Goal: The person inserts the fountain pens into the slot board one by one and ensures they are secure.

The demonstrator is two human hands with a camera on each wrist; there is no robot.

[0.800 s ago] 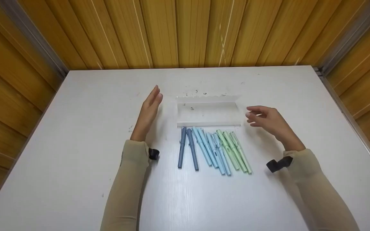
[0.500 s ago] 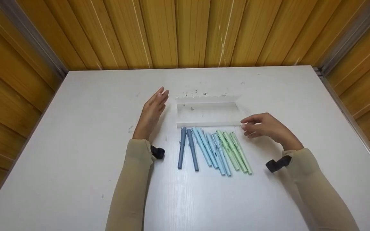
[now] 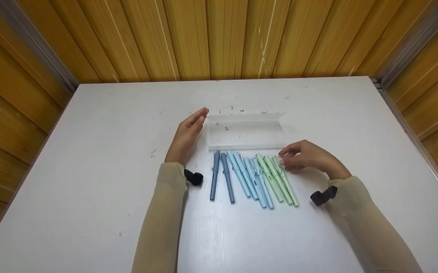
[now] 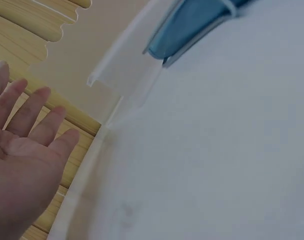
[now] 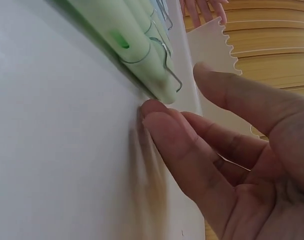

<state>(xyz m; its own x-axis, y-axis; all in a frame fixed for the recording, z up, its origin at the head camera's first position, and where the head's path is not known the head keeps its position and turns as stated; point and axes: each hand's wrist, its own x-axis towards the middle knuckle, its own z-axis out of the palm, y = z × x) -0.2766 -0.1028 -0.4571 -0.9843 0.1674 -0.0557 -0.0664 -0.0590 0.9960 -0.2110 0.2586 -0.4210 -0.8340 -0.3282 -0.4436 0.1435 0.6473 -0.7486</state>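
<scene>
Three green pens (image 3: 274, 178) lie side by side on the table, at the right end of a row. Several light blue pens (image 3: 246, 178) and two dark blue pens (image 3: 215, 176) continue it leftward. My right hand (image 3: 310, 158) is at the cap end of the outermost green pen; in the right wrist view its fingertips (image 5: 164, 127) are right by that green cap (image 5: 159, 82), thumb and fingers parted. My left hand (image 3: 188, 136), fingers extended, is beside the left end of a clear plastic tray (image 3: 241, 147). In the left wrist view its palm (image 4: 21, 165) holds nothing.
The tray stands just behind the pens and has a scalloped back edge (image 5: 227, 42). Under everything is a white table (image 3: 90, 170), backed by yellow wooden panels (image 3: 188, 41). Each sleeve carries a black wrist camera (image 3: 323, 196).
My right hand has moved left and nearer, from beside the tray to the green pens' cap ends. My left hand has moved right, closer to the tray. The pens lie as before.
</scene>
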